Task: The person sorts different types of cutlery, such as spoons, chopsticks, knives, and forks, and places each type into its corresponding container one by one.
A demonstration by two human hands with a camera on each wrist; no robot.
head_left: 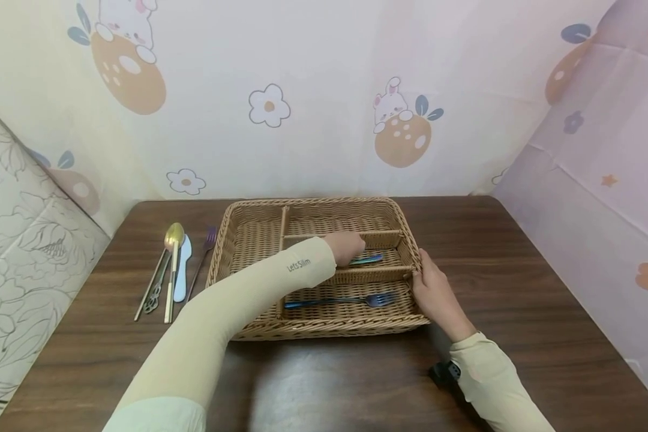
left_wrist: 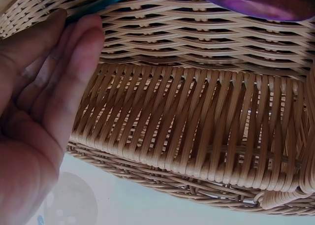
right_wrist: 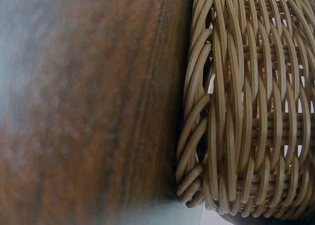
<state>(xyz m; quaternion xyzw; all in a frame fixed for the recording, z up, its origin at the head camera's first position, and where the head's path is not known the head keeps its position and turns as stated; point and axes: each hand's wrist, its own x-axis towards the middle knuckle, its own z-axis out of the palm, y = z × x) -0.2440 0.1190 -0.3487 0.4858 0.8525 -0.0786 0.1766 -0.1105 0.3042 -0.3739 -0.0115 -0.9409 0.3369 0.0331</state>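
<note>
Nearest, my left sleeve (head_left: 232, 306) crosses over wicker basket (head_left: 324, 328); fabric might catch blue fork (head_left: 351, 300) lying in front compartment (head_left: 318, 292). Right hand (head_left: 436, 291) sits at basket's right side, finger curl hidden; leaning there might skew basket. Farther, in middle compartment (head_left: 392, 258), my left hand (head_left: 345, 247) pinches teal handle (left_wrist: 108, 2) between thumb and fingertips, barely parted; being thin and smooth, it might slip or twist. Handle: slim, shiny. Purple spoon bowl (left_wrist: 266, 1) nearby: glossy, rounded; can't tell whether joined.
</note>
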